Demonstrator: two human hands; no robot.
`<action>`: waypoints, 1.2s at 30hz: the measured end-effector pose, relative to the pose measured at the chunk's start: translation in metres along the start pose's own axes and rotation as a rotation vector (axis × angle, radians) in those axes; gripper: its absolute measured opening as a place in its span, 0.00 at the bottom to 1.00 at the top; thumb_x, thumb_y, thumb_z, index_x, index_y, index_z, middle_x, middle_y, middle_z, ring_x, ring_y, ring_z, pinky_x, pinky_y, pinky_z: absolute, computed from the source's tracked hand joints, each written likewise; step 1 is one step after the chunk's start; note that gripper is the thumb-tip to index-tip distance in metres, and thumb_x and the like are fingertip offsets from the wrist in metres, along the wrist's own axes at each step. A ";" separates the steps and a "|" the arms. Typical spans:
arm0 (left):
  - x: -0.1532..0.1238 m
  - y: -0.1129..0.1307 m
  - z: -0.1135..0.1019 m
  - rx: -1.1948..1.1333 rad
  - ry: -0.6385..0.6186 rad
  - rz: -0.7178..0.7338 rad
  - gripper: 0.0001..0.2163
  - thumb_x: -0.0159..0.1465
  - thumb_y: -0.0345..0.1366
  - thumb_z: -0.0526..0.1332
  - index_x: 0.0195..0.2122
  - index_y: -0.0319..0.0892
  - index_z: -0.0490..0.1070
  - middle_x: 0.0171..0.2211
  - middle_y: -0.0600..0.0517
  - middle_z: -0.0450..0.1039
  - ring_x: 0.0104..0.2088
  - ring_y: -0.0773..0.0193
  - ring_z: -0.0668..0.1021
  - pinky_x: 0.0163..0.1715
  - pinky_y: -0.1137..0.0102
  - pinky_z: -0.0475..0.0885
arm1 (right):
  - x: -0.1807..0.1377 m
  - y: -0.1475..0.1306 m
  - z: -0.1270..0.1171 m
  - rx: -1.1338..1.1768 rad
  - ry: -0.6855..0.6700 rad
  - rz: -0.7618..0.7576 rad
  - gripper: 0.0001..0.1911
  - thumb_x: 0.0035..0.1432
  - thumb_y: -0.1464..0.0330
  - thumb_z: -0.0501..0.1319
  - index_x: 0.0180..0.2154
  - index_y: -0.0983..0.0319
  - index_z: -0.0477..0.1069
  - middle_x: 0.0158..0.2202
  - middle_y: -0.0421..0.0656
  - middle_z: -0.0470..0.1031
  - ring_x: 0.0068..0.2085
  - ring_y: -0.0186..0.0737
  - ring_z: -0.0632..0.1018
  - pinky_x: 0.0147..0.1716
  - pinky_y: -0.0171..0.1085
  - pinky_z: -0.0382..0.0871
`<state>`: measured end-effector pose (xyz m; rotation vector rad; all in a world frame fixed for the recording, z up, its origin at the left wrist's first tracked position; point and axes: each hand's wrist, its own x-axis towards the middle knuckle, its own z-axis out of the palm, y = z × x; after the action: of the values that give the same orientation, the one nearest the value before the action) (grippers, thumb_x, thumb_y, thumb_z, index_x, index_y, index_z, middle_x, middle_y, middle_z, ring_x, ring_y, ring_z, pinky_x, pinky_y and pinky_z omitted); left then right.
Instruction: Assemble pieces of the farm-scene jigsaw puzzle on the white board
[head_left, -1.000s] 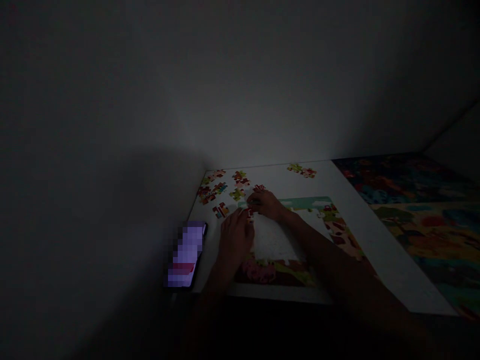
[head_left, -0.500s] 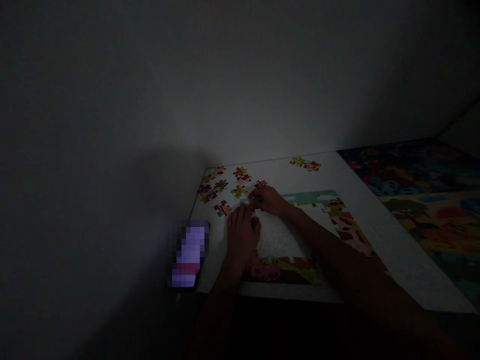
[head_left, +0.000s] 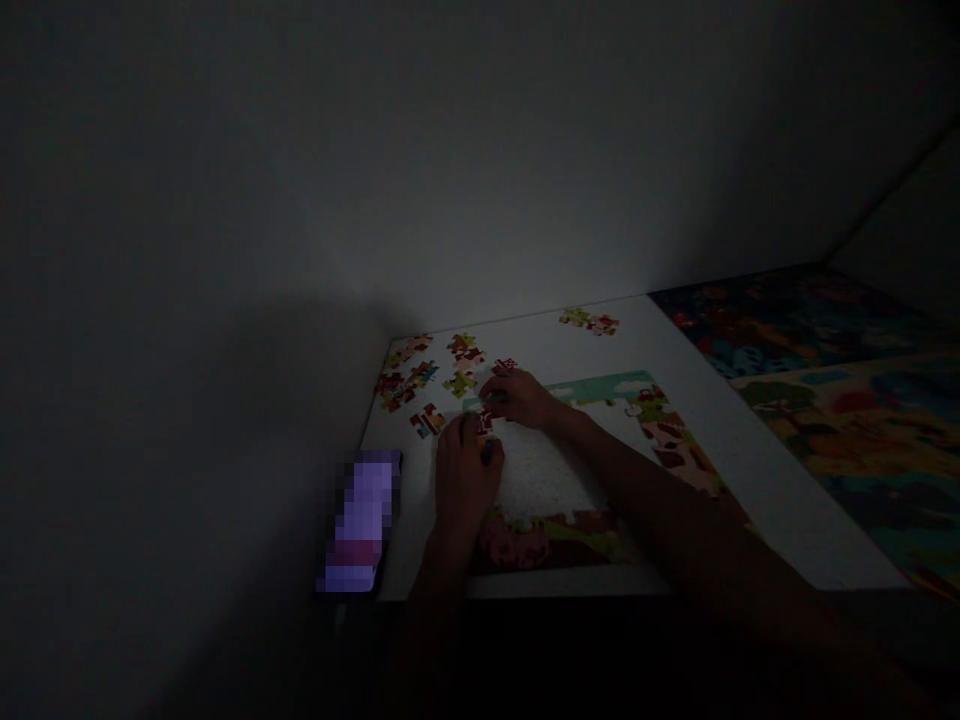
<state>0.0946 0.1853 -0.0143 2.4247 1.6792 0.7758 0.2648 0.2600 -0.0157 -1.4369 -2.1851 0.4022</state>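
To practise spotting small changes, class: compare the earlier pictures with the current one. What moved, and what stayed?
The left hand edged slightly toward the right hand; both still finger a small piece at the upper-left corner of the puzzle. Nothing visibly picked up or let go. The loose pieces, the phone and the table stayed put.

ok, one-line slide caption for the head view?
Dim scene: left hand and right hand close together at the far-left corner of a half-built jigsaw; loose pieces beyond, lit phone alongside.
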 end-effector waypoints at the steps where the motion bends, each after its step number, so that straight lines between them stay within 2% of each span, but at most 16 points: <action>1: 0.000 0.000 0.000 0.009 0.016 -0.006 0.19 0.64 0.36 0.59 0.55 0.34 0.68 0.53 0.38 0.68 0.55 0.49 0.70 0.57 0.54 0.67 | 0.000 0.000 0.000 0.001 -0.002 0.004 0.12 0.58 0.67 0.66 0.44 0.63 0.78 0.42 0.49 0.77 0.47 0.45 0.75 0.48 0.39 0.65; 5: -0.001 0.000 0.000 0.048 0.026 -0.001 0.20 0.63 0.37 0.60 0.54 0.33 0.68 0.50 0.38 0.68 0.51 0.48 0.70 0.54 0.53 0.68 | -0.001 -0.002 -0.002 0.014 -0.009 0.019 0.12 0.59 0.65 0.65 0.44 0.63 0.78 0.39 0.47 0.78 0.43 0.43 0.77 0.44 0.37 0.65; 18: -0.001 0.003 -0.003 0.101 -0.004 0.021 0.19 0.65 0.37 0.58 0.56 0.36 0.69 0.51 0.39 0.66 0.52 0.49 0.69 0.54 0.54 0.67 | 0.000 -0.002 -0.002 -0.010 -0.034 0.020 0.14 0.58 0.66 0.65 0.46 0.63 0.77 0.43 0.49 0.77 0.50 0.47 0.75 0.49 0.39 0.64; 24: -0.001 0.013 -0.006 0.149 -0.039 -0.002 0.20 0.64 0.39 0.59 0.56 0.37 0.70 0.46 0.40 0.69 0.49 0.49 0.71 0.52 0.55 0.69 | 0.001 0.002 0.002 -0.023 -0.013 0.002 0.13 0.59 0.65 0.65 0.45 0.62 0.77 0.43 0.49 0.77 0.48 0.45 0.75 0.47 0.39 0.64; 30: -0.001 0.014 -0.004 0.117 -0.012 -0.066 0.19 0.64 0.35 0.59 0.56 0.37 0.70 0.52 0.39 0.68 0.53 0.49 0.70 0.55 0.56 0.66 | 0.000 0.001 0.001 -0.031 -0.010 0.001 0.14 0.59 0.64 0.65 0.46 0.62 0.77 0.41 0.49 0.77 0.46 0.45 0.75 0.44 0.38 0.63; 36: 0.000 0.007 -0.002 0.070 -0.042 -0.088 0.19 0.65 0.38 0.58 0.56 0.39 0.70 0.55 0.40 0.67 0.55 0.48 0.69 0.56 0.54 0.66 | 0.000 0.000 0.000 -0.033 -0.004 -0.002 0.13 0.59 0.64 0.65 0.45 0.62 0.78 0.41 0.48 0.77 0.44 0.44 0.75 0.43 0.37 0.63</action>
<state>0.0992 0.1818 -0.0099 2.3748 1.8134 0.6604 0.2647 0.2599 -0.0161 -1.4530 -2.2060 0.3706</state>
